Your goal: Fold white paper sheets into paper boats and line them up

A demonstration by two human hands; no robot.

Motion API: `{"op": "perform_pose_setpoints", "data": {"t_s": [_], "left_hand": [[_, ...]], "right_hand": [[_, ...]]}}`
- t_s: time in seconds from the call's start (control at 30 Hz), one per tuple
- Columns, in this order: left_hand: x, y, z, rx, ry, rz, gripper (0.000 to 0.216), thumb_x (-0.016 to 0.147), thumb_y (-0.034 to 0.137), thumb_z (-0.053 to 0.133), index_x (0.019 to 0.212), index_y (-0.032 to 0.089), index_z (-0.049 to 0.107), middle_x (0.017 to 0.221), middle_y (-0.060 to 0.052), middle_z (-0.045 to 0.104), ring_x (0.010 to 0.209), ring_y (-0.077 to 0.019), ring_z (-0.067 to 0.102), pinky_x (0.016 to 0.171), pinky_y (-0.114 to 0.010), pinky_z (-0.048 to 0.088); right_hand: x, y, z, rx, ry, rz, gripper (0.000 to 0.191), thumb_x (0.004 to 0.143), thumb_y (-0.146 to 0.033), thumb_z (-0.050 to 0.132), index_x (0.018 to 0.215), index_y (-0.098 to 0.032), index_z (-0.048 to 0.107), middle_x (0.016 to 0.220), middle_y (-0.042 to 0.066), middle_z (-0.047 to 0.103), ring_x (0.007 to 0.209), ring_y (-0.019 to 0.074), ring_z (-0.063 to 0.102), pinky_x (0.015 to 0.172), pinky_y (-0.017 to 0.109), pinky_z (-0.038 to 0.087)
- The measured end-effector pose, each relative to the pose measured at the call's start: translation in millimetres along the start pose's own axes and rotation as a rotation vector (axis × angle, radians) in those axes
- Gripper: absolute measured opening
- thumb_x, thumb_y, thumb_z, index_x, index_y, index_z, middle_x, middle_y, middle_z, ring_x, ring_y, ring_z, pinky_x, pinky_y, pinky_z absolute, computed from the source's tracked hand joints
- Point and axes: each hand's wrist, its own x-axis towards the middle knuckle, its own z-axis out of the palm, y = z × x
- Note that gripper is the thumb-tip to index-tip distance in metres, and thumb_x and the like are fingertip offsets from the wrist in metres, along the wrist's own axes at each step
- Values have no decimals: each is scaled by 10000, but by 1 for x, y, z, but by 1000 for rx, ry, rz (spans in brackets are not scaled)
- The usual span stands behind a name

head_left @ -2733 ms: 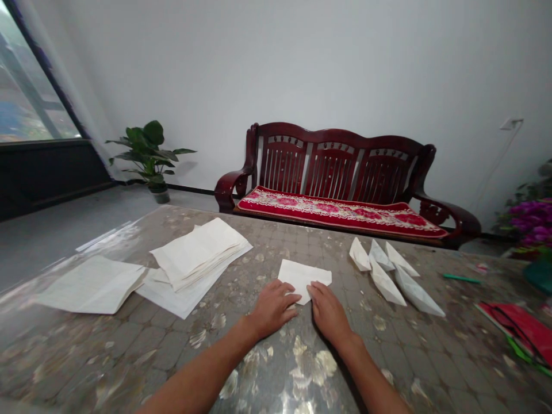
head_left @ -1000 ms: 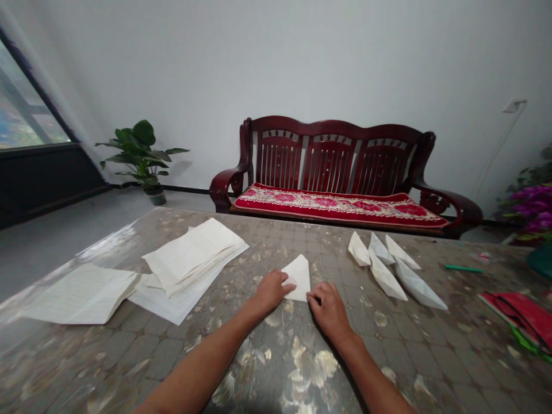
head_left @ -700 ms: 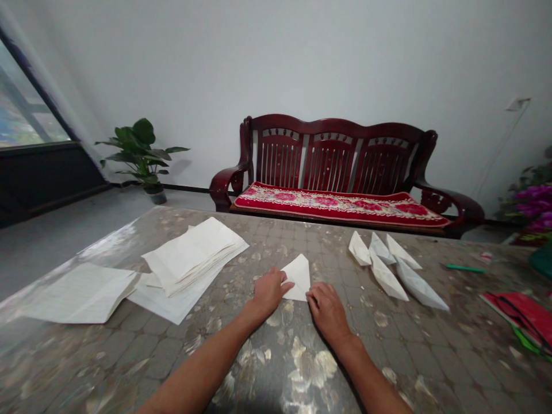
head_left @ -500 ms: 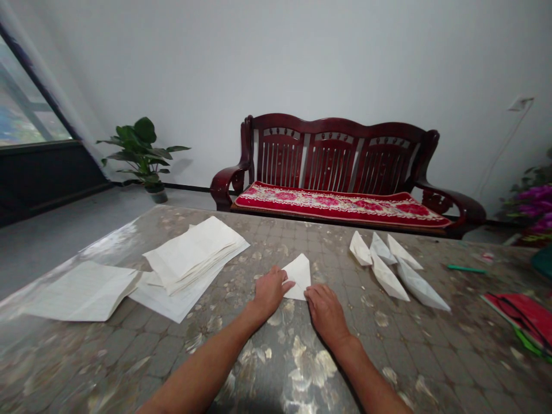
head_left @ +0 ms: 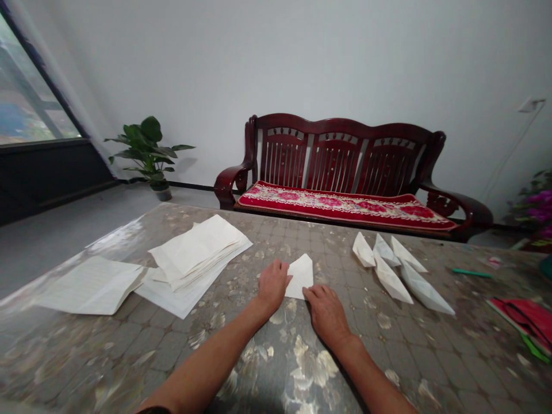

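A small white folded paper lies flat on the table, its far end narrowed to a blunt point. My left hand is at its left edge, with the fingers together on the paper and the thumb at that side. The fingertips of my right hand press on the near right corner, thumb and fingers closed there. To the right sit several folded paper boats, grouped in a cluster. A stack of white paper sheets lies to the left.
Another loose sheet lies at the far left of the patterned table. At the right are a green pen and a red pouch-like item. A wooden bench with a red cushion stands behind the table; a potted plant is farther left.
My left hand has shifted slightly up along the paper's left edge, and its thumb has drawn back from the paper's middle. My right hand stays at the corner. The view has turned slightly left.
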Motion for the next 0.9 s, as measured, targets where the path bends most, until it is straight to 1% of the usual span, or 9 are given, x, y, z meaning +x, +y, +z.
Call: {"op": "perform_pose_setpoints", "data": {"t_s": [0.13, 0.2, 0.27, 0.37, 0.47, 0.5, 0.6, 0.67, 0.9], "left_hand": [[-11, 7, 1, -9, 50, 156, 272, 953, 191, 482, 1205, 215, 583, 1153, -102, 616, 1035, -251, 580, 892, -372, 471], [-24, 12, 5, -49, 11, 237, 261, 965, 216, 471, 1186, 238, 608, 1173, -86, 635, 1051, -246, 590, 915, -377, 473], [-37, 17, 13, -85, -20, 302, 321, 971, 246, 474, 1277, 212, 568, 1228, -98, 639, 1124, -252, 586, 983, -391, 455], [-52, 17, 28, -97, 12, 357, 494, 961, 353, 517, 1411, 161, 455, 1455, -151, 499, 1361, -297, 437, 1120, -444, 351], [-55, 10, 34, -90, 15, 408, 581, 971, 446, 482, 1465, 154, 388, 1544, -165, 386, 1437, -305, 339, 1161, -463, 295], [-53, 6, 33, -89, 5, 439, 592, 975, 467, 464, 1473, 158, 378, 1555, -162, 370, 1447, -303, 323, 1167, -460, 285], [-45, -6, 25, -86, -52, 559, 623, 970, 518, 446, 1485, 176, 366, 1565, -157, 352, 1462, -307, 289, 1179, -455, 265], [-38, -14, 19, -94, -80, 637, 633, 961, 529, 460, 1489, 194, 363, 1565, -155, 353, 1470, -304, 273, 1183, -454, 257], [-17, -32, 14, -207, -121, 779, 445, 984, 220, 435, 1419, 304, 481, 1544, -55, 416, 1454, -245, 324, 1184, -442, 280]], "right_hand": [[1, -4, -1, -26, -8, 15, 331, 912, -100, 503, 1182, -228, 646, 1028, 91, 657, 954, 253, 527, 822, 365, 370], [1, -6, 0, -27, -2, 21, 312, 910, -104, 513, 1155, -234, 654, 1006, 86, 655, 945, 251, 530, 813, 361, 370], [1, -5, 0, -17, 13, 22, 293, 907, -104, 512, 1120, -233, 666, 996, 82, 656, 937, 244, 535, 809, 352, 377], [5, 4, 0, 42, 35, 3, 300, 900, -94, 494, 1067, -246, 692, 964, 67, 662, 921, 226, 546, 809, 331, 395], [18, 20, 2, 140, 15, -17, 309, 884, -81, 474, 927, -258, 723, 880, 46, 663, 895, 203, 567, 837, 309, 417], [23, 25, 3, 165, 24, -9, 316, 870, -72, 472, 943, -251, 723, 916, 47, 674, 927, 200, 575, 862, 308, 422], [39, 37, 10, 155, 90, 20, 383, 853, -84, 483, 1162, -218, 665, 1224, 86, 641, 1147, 229, 534, 966, 351, 406], [46, 41, 13, 146, 91, 12, 376, 876, -113, 478, 1199, -214, 640, 1281, 87, 618, 1193, 236, 511, 996, 367, 392], [54, 40, 6, 46, 25, -46, 292, 870, -156, 514, 1130, -218, 634, 1150, 84, 638, 1081, 238, 515, 939, 354, 383]]}}
